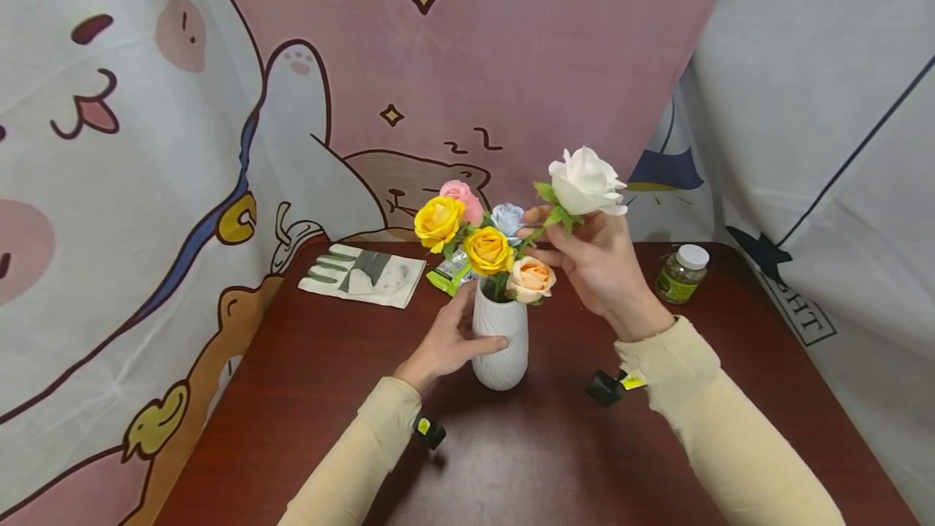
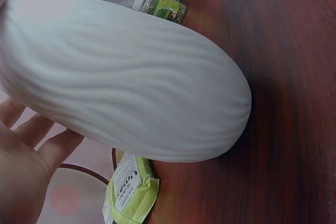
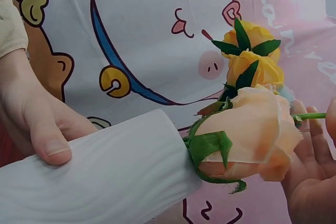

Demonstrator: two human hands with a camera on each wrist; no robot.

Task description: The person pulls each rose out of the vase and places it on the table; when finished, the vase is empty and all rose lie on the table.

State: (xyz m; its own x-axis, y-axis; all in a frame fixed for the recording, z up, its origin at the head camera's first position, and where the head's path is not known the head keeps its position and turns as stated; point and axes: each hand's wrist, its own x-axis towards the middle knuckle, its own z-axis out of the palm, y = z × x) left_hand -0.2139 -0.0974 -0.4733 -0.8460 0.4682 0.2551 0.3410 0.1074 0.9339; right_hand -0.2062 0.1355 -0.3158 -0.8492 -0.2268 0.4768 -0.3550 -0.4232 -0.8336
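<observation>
My left hand point(image 1: 449, 339) grips a white ribbed vase point(image 1: 504, 355) around its upper part, the thumb across the near side. Out of its mouth rise two yellow roses point(image 1: 488, 251), a pink rose point(image 1: 462, 197), a pale blue flower point(image 1: 507, 219) and a peach rose point(image 1: 532, 278). To the right, my right hand point(image 1: 602, 262) pinches the green stem point(image 3: 311, 115) of a white rose point(image 1: 587, 183). That bloom is higher than the others, and its stem slants down toward the bunch. Flowers and fingers hide the stem's lower end.
On the dark red-brown table point(image 1: 292, 420), a folded white, grey and green glove point(image 1: 387, 278) lies at the back left. Behind the vase is a green packet point(image 1: 447, 273). A white-lidded jar point(image 1: 682, 274) stands at the back right. Printed cloth point(image 1: 555, 39) hangs around the table.
</observation>
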